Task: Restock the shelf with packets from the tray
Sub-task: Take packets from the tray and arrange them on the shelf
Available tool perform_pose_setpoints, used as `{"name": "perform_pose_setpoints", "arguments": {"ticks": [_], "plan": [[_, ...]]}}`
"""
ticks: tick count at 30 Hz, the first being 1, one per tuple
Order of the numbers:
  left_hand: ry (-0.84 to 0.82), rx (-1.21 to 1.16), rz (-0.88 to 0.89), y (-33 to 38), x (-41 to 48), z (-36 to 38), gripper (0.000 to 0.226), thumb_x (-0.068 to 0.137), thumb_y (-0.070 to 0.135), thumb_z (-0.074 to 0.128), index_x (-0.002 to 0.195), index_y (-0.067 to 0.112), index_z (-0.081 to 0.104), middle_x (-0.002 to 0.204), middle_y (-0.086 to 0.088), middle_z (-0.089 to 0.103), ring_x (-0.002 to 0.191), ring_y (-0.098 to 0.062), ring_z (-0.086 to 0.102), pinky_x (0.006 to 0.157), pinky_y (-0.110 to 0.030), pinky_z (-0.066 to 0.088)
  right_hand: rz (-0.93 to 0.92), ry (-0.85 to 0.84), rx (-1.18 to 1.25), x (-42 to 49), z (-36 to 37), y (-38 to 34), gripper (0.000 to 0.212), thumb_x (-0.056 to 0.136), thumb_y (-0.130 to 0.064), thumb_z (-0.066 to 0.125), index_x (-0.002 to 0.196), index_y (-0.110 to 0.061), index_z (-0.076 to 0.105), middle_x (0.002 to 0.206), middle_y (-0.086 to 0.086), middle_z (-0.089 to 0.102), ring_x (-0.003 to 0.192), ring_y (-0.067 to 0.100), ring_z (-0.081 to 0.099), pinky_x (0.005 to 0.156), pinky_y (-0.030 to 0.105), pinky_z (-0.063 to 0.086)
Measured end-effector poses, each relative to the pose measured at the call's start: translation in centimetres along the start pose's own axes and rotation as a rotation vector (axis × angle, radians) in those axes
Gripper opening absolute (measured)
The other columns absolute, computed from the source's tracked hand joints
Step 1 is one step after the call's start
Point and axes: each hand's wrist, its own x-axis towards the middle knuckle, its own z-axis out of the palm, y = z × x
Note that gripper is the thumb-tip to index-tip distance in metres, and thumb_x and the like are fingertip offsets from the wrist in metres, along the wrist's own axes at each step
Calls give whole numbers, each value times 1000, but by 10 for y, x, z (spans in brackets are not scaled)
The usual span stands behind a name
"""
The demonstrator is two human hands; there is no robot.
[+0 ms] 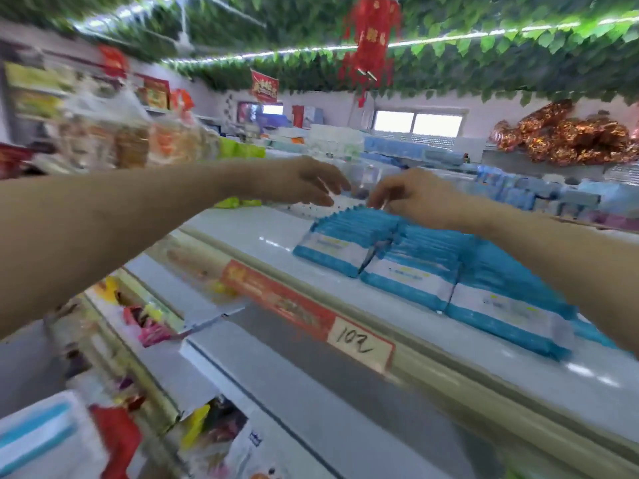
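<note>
Light, soft and probably slippery, the packets [349, 243] in rows on the shelf [242, 233] behind the price tag [359, 344] seem best pinched by their crimped top edges, where the right hand [415, 198] curls its fingers [377, 199], grip unclear in the blur, while the left hand [307, 181] hangs loosely spread and empty.

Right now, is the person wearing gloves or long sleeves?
No. The left hand and right hand are bare, and both forearms are bare to the picture's edge. No watch, bracelet or ring shows, though the picture is blurry.
</note>
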Motion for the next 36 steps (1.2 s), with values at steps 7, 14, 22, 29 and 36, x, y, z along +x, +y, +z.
{"name": "perform_pose_setpoints", "arguments": {"ticks": [7, 14, 22, 29, 36], "plan": [[21, 162, -373, -105, -207, -47, 39, 105, 27, 60, 142, 36, 57, 133, 19, 59, 120, 4, 58, 96, -15, 48, -360, -128, 153, 124, 137, -158, 34, 87, 3, 61, 112, -14, 76, 102, -1, 75, 83, -6, 59, 76, 7, 43], [80, 120, -724, -187, -401, -22, 38, 102, 19, 64, 135, 39, 60, 128, 14, 65, 114, -2, 61, 103, -25, 48, -484, -349, 279, 166, 279, -288, 33, 90, -4, 59, 113, -23, 75, 105, -7, 73, 93, 8, 67, 83, 30, 55], [3, 70, -1094, -256, -546, 85, 42, 97, 18, 65, 139, 26, 62, 135, 7, 62, 114, -10, 60, 102, -25, 47, -496, -680, 255, 143, 474, -390, 37, 93, -2, 52, 120, -16, 72, 118, 0, 67, 107, 16, 60, 76, 19, 43], [-62, -11, -1201, -288, -591, 165, 40, 95, 13, 62, 135, 19, 65, 134, -4, 64, 120, -21, 59, 101, -25, 42, -392, -1020, 235, 86, 624, -432, 30, 95, -9, 57, 120, -13, 73, 126, 2, 69, 117, 21, 63, 93, 25, 45], [-5, 7, -1212, -294, -626, 154, 44, 94, 13, 59, 136, 26, 64, 133, 2, 62, 118, -18, 60, 102, -30, 46, -245, -1111, 348, 61, 689, -470, 36, 88, -14, 70, 124, -17, 72, 122, 0, 68, 116, 19, 61, 95, 26, 47]]}}
